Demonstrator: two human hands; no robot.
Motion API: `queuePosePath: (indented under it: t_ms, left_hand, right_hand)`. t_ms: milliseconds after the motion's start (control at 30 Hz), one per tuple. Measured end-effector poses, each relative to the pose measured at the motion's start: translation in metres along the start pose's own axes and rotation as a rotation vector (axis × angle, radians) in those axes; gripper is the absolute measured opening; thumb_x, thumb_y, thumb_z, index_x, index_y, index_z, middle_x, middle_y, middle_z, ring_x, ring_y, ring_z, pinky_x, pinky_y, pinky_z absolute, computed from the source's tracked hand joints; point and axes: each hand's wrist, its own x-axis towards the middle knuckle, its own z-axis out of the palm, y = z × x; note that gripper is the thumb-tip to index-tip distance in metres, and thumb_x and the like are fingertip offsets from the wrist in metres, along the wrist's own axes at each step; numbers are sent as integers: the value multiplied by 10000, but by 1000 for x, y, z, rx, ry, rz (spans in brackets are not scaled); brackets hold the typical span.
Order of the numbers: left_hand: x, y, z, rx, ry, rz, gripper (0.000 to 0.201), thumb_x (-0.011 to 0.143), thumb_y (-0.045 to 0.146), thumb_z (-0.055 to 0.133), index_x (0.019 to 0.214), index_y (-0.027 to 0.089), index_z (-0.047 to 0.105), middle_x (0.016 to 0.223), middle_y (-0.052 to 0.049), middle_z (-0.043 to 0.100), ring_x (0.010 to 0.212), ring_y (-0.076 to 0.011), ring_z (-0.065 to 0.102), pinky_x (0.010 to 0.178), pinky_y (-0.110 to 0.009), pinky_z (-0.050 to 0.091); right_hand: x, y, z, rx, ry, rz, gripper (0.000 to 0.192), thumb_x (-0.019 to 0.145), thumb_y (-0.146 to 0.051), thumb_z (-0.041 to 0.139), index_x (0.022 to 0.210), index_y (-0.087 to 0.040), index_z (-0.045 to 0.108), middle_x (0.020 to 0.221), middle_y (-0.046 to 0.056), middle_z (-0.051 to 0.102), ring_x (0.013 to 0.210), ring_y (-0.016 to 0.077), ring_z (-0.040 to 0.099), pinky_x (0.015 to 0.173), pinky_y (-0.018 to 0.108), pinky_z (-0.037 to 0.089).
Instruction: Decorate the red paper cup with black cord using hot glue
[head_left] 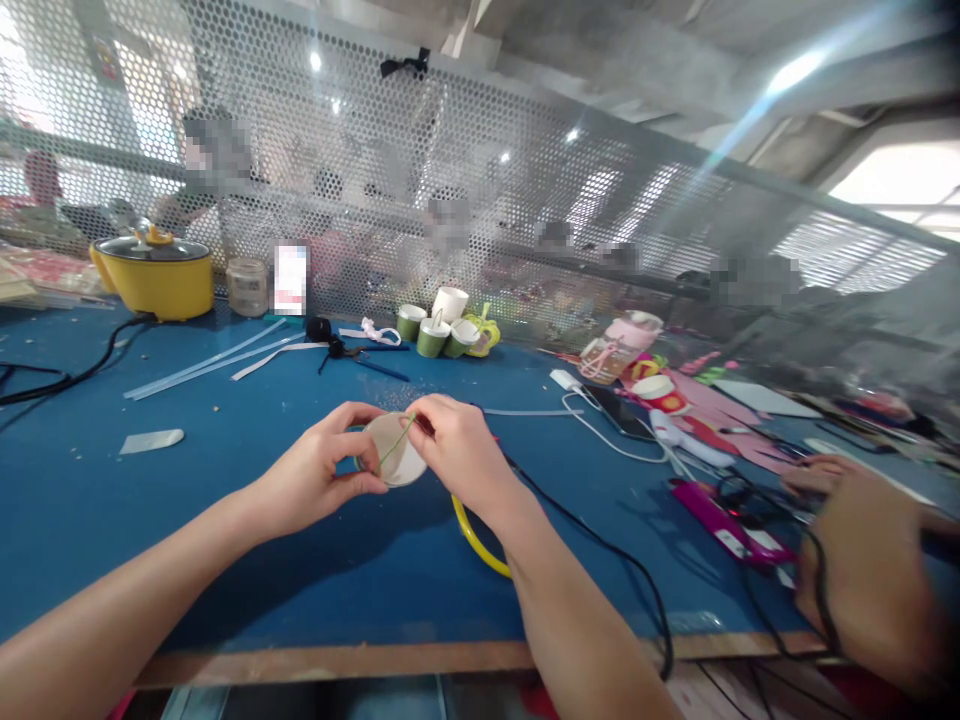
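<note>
My left hand (322, 468) is wrapped round a small white paper cup (409, 468), whose open mouth faces me. Across that mouth runs a thin green strand (395, 447); its lower end meets the cup near my left fingers. The fingertips of my right hand (454, 440) pinch the strand's upper end at the far rim. Under my right forearm a yellow curved band (480, 540) shows in part. Farther back stand several small green-and-white cups (433, 338), one white cup (450, 303) on top, beside a yellow-green looped piece (486, 335).
At the back left are a yellow electric pot (161, 285), a jar (247, 288) and a propped phone (291, 280). Pliers (360, 352) and clear strips (202, 365) lie nearby. Right, cables surround a purple power strip (731, 525), near another person's hand (825, 475). A perforated metal screen (495, 180) backs the table.
</note>
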Motion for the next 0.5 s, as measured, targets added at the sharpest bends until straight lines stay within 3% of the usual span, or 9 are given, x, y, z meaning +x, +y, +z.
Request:
queuePosePath:
  t_ms: [500]
  left_hand:
    - [0,1,-1,-46,-20,-38,82,738,200,592,674,161,557,1078,-78,494,978,-184,505,855,-318,412]
  right_hand:
    - [1,0,-1,12,-12,-6,140,723,-50,504,657,-152,572,671,35,602,644,139,543,596,234,387]
